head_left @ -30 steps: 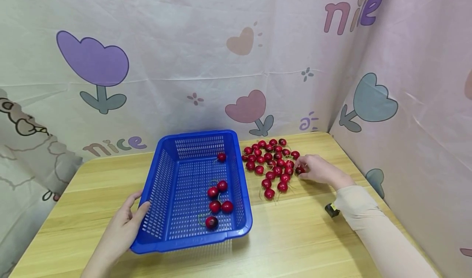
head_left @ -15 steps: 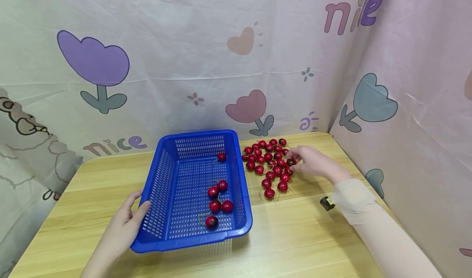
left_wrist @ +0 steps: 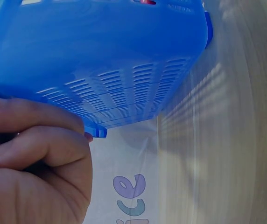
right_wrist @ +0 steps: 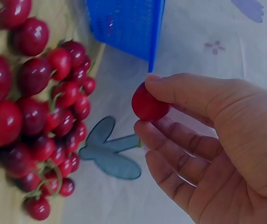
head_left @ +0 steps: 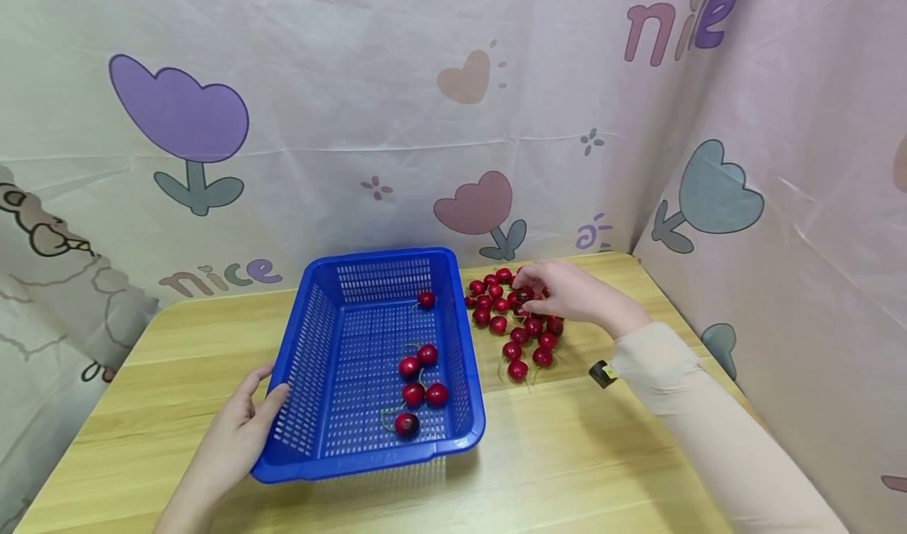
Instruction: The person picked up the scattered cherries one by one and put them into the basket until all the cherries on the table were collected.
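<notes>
A blue slatted plastic basket (head_left: 368,465) stands on the table, with several red cherries (head_left: 413,395) lying inside along its right half. My left hand (head_left: 237,432) grips the basket's left rim, thumb over the top; the left wrist view shows its curled fingers (left_wrist: 45,144) under the rim. My right hand (head_left: 567,291) pinches one dark red cherry (right_wrist: 148,103) between thumb and fingertips, raised over the loose pile. That pile of cherries (head_left: 517,350) with thin green stems spreads over the table right of the basket, partly hidden by the right hand.
The light wooden table (head_left: 553,455) ends at a printed cloth backdrop (head_left: 340,109) behind and on the right. A small black and yellow object (head_left: 603,373) hangs at the right sleeve's cuff. The basket's right wall stands between its inside and the cherry pile.
My right hand has picked a cherry off the pile's right edge, lifted it and carried it left over the pile. The left hand and basket have stayed in place.
</notes>
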Available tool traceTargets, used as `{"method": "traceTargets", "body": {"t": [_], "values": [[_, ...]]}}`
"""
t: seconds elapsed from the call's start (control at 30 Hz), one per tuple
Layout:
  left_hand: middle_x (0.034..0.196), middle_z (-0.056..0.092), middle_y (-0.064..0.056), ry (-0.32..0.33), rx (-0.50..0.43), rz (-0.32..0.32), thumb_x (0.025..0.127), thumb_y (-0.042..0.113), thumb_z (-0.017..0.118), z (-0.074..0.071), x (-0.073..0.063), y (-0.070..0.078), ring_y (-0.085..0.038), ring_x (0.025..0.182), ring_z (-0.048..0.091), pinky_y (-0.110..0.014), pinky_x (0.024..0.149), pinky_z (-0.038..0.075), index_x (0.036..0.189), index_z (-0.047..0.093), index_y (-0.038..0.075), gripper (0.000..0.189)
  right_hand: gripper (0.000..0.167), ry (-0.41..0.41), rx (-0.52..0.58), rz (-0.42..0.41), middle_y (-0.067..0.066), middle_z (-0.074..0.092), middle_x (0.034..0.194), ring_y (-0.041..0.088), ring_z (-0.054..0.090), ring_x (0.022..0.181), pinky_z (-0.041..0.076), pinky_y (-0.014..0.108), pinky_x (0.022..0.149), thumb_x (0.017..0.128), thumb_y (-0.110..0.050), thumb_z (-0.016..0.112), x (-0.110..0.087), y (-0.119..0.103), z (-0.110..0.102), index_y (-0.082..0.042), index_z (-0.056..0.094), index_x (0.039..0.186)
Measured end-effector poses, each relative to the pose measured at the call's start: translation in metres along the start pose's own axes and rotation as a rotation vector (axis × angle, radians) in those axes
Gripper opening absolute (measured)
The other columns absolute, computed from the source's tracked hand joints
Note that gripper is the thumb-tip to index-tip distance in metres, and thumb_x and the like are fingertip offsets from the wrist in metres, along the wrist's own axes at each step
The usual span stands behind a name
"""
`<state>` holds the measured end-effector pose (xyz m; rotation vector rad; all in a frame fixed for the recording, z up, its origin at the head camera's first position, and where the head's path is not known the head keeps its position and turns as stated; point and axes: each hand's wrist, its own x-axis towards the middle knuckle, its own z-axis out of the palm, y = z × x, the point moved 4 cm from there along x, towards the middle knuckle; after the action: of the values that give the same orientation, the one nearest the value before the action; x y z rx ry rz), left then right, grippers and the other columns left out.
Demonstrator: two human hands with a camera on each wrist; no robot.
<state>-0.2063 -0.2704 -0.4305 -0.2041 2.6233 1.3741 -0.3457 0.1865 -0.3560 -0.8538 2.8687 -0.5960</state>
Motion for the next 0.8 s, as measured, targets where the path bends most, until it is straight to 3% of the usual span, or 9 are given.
{"method": "traceTargets", "body": {"t": [0.4,0.8], "values": [[0.097,0.076,-0.015,-0.004,0.012,0.004,0.117,0.046,0.041,0.0,0.0,0.001,-0.021,0.075,0.079,-0.036,0.061,0.066,0.17,0.015,0.003,0.073,0.033,-0.012,-0.041,-0.099,0.007,0.073,0.123,0.024,0.068,0.11,0.062,0.041,0.101,0.1,-0.017,0.079,0.029,-0.056,-0.001,-0.01,0.072,0.131],[0.098,0.076,-0.017,0.001,-0.006,0.005,0.117,0.045,0.043,0.0,-0.001,0.002,-0.022,0.077,0.079,-0.036,0.062,0.067,0.17,0.017,0.005,0.071,0.03,-0.095,-0.081,-0.195,0.007,0.071,0.122,0.021,0.065,0.111,0.061,0.035,0.1,0.1,-0.019,0.079,0.067,-0.098,0.024,-0.012,0.073,0.129]]}}
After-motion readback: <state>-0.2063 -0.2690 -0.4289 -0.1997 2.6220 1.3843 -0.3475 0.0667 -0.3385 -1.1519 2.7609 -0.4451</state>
